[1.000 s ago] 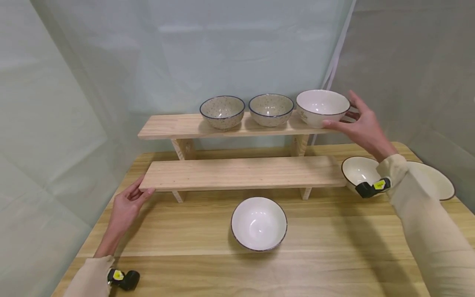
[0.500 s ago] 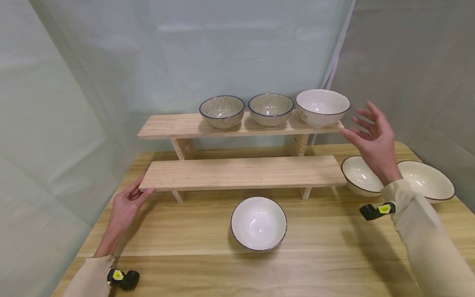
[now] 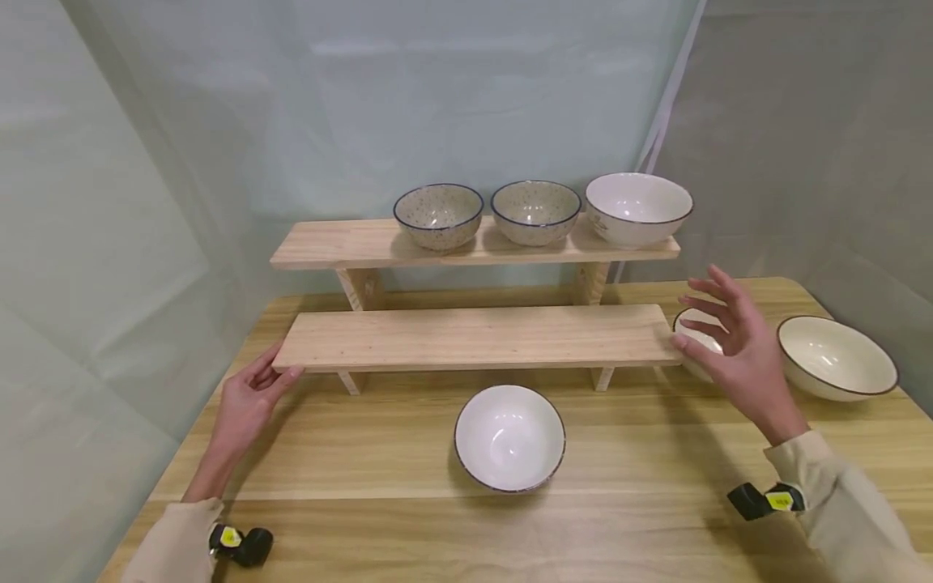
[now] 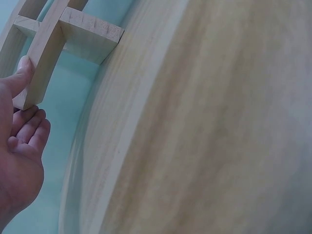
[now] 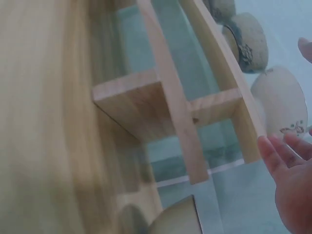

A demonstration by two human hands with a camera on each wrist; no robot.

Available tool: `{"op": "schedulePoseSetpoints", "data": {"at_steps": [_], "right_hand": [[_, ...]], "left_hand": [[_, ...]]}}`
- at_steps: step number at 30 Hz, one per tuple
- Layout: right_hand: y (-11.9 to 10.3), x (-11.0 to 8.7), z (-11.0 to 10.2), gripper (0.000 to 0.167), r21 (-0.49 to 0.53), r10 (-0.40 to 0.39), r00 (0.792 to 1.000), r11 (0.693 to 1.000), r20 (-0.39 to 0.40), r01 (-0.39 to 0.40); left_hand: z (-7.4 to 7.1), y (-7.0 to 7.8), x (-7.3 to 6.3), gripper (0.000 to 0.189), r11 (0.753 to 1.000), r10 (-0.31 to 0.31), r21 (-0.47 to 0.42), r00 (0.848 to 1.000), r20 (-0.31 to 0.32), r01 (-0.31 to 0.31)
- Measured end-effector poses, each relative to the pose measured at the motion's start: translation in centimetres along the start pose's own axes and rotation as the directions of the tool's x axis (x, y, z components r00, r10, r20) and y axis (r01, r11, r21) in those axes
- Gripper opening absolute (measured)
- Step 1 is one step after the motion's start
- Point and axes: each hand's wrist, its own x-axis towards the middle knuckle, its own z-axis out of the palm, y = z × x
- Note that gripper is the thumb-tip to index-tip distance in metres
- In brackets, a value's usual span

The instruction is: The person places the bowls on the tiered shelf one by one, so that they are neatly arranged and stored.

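Wooden lower shelf [image 3: 477, 336] was pinched in the left hand [image 3: 246, 409], right hand [image 3: 751, 364] free, fingers apart. Hard tug there could've slid that top white bowl [image 3: 637, 209] off, imo.

A wooden table [image 3: 364, 518] bears three bowls [image 3: 509, 438] and a two-tier shelf [image 3: 474, 338], whose upper board [image 3: 331, 243] holds three more bowls [image 3: 535, 214].

A pale wooden 2-tier stand [image 3: 474, 338] stands upright, its lower board's left end pinched by the left hand [image 3: 246, 405]. On its upper board, 2 speckled, blue-rimmed bowls [image 3: 438, 235] and 1 white bowl [image 3: 634, 231] sit upright in a row. The right hand [image 3: 747, 364], fingers apart, partly hides a dark-rimmed bowl [image 3: 705, 341] at the right.
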Motion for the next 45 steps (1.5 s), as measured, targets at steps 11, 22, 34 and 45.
{"op": "schedulePoseSetpoints", "data": {"at_steps": [11,22,34,45], "right_hand": [[0.7,-4.0,1.7,0.100,-0.035,-0.017,0.970,0.999,0.241,0.027],[1.8,-6.9,4.6,0.110,-0.142,0.059,0.916,0.990,0.396,-0.003],[2.3,-7.9,6.8,0.113,-0.151,0.152,0.844,0.985,0.515,-0.085],[3.2,-8.6,9.0,0.118,-0.078,0.159,0.813,0.987,0.560,-0.140]], "left_hand": [[0.1,0.0,0.1,0.068,1.000,0.000,0.014,1.000,-0.009,0.000],[0.0,0.0,0.0,0.068,1.000,-0.004,0.010,1.000,-0.009,0.004],[0.0,0.1,0.1,0.067,1.000,0.006,-0.007,1.000,-0.013,-0.006],[0.0,0.0,0.2,0.067,1.000,-0.006,-0.030,1.000,-0.004,0.006]]}}
